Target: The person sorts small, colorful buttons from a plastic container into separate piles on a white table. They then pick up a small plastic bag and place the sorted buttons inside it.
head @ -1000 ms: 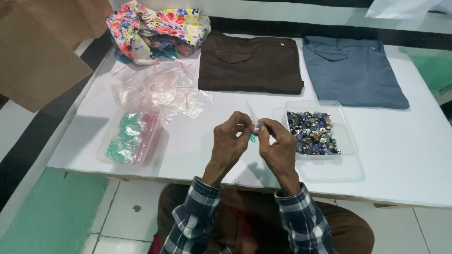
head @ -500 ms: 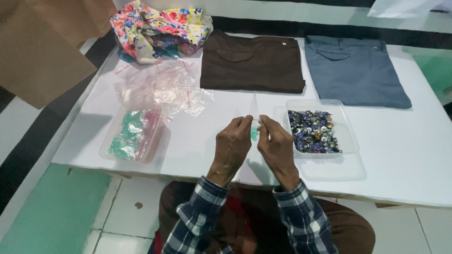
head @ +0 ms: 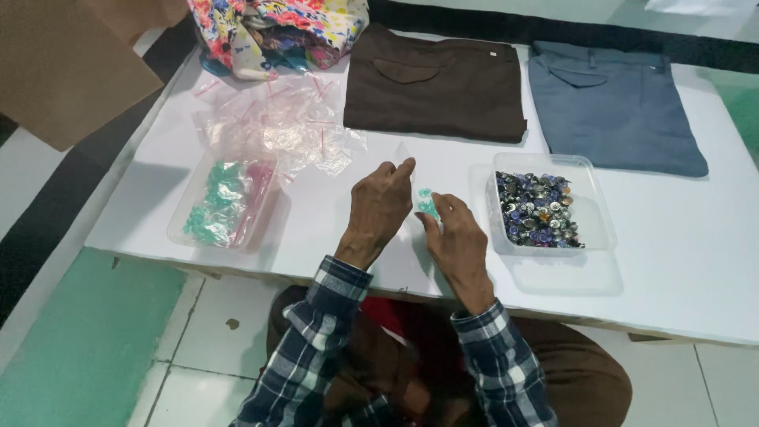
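At the far left a brown cardboard sheet (head: pixel 71 67) leans over the corner of the white table (head: pixel 696 261). Next to it, at the back edge, lies a bundle of flowered cloth (head: pixel 277 32), and in front of that a loose heap of small clear zip bags (head: pixel 277 130) with pink seal strips. Just below the heap sits a clear plastic tray (head: pixel 223 202) holding packets filled with green and pink pieces (too small to tell what they are).

Toward the middle, the person's left hand (head: pixel 379 209) is raised above the table, thumb and fingers pressed together on the upper edge of a small clear bag (head: pixel 405 158), which is hard to make out against the white top. Just beside it, the right hand (head: pixel 458 241) pinches a few small green pieces (head: pixel 428 202) between thumb and forefinger, close to the left hand's fingers. Both hands hover near the table's front edge, between the two trays, and plaid sleeves cover the forearms.

Behind the hands a folded brown garment (head: pixel 435 87) lies flat. Right of the hands stands a second clear tray (head: pixel 589 198) heaped with metal buttons (head: pixel 538 209), silvery and bluish. Beyond it, at the far right, rests a folded grey-blue garment (head: pixel 613 107).
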